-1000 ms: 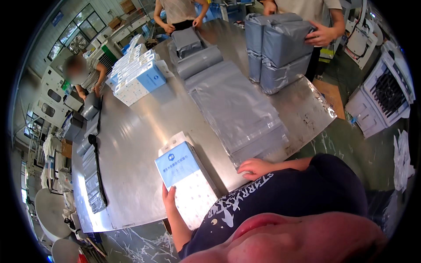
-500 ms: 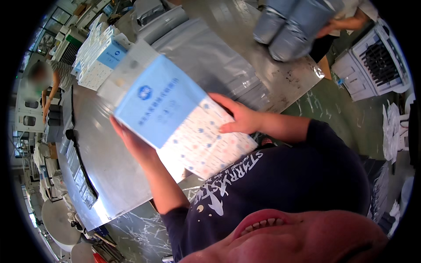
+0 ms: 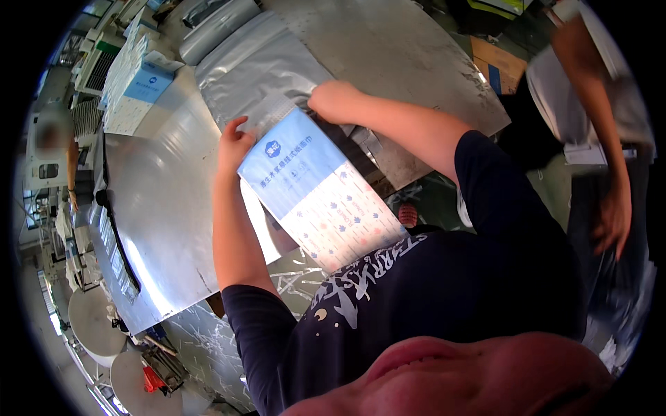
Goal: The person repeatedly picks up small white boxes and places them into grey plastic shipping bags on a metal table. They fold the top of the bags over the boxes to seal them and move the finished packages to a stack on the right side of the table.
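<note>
A pack of tissues [image 3: 316, 187], blue at its top and white with small printed figures below, leans with its lower end against my shirt. A clear plastic flap [image 3: 272, 113] stands off its upper end. Beside the pack's upper left corner is my left hand [image 3: 236, 144], its index finger raised apart from the thumb. My right hand [image 3: 336, 102] is closed near the flap's right end, over the grey plastic sheets; what its fingers grip is hidden. Those grey plastic sheets [image 3: 260, 66] lie flat on the metal table [image 3: 156, 201] beyond the pack.
Similar tissue packs [image 3: 142, 87] stand stacked at the table's far left. A grey plastic roll [image 3: 218, 31] lies at the back. A person's hand [image 3: 614, 218] hangs at the right, near a cardboard box [image 3: 498, 62]. Another person stands far left. Plastic scraps litter the floor [image 3: 208, 353].
The pack has come down against my shirt. My right hand has left the pack's side for its upper end; my left has moved up. The co-worker's grey wrapped bundles have left view.
</note>
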